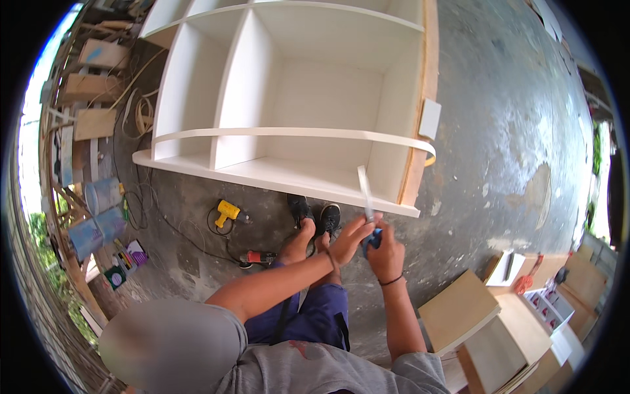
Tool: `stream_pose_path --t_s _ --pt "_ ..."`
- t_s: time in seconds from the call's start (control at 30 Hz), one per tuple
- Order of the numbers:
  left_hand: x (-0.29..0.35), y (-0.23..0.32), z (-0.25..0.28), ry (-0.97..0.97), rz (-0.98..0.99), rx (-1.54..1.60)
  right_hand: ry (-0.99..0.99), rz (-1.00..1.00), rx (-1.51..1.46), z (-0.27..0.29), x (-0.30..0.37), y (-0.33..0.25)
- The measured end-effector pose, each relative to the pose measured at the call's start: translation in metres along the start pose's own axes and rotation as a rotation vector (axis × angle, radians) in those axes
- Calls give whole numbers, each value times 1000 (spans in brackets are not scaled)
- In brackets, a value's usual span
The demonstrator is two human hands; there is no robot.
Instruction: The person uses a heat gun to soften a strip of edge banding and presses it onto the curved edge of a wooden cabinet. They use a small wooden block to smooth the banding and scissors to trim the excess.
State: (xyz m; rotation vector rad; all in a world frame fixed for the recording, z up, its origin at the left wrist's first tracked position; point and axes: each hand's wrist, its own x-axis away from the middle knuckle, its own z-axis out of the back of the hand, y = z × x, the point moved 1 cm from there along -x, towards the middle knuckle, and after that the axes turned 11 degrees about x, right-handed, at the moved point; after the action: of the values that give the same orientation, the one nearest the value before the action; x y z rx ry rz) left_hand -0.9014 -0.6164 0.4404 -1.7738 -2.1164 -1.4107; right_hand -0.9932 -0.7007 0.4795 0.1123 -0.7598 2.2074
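Note:
In front of my body, both hands are close together near the cabinet's near right corner. My right hand (386, 251) is closed round a blue-handled hand tool (373, 240); my fingers hide much of it, so its exact kind is unclear. My left hand (352, 240) pinches at the lower end of a short, narrow white strip (365, 186), which points up and away over the cabinet's edge. The white cabinet (282, 172) lies with its open compartments facing up. Across it stretches a long white edging strip (289, 132), its right end curling over the wooden side.
Behind my feet's left side lie a yellow heat gun (228, 213) and a red-and-black power tool (257, 257) with cords on the concrete floor. Wooden boxes (459, 308) stand at the lower right. Boards and containers (103, 196) line the left.

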Motion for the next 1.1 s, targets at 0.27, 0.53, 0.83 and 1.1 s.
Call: stream_pose_path --t_s 0.27,0.53,0.83,1.1 --pt "65 22 94 658 -4 628 -256 700 -203 16 -21 -77" --pt "171 -97 153 1159 -66 863 282 71 207 44 -319 124" --pt "179 -176 84 1299 -230 647 66 -39 290 20 -380 157" --pt "195 -174 112 1344 -454 1008 354 35 -130 54 -421 142"
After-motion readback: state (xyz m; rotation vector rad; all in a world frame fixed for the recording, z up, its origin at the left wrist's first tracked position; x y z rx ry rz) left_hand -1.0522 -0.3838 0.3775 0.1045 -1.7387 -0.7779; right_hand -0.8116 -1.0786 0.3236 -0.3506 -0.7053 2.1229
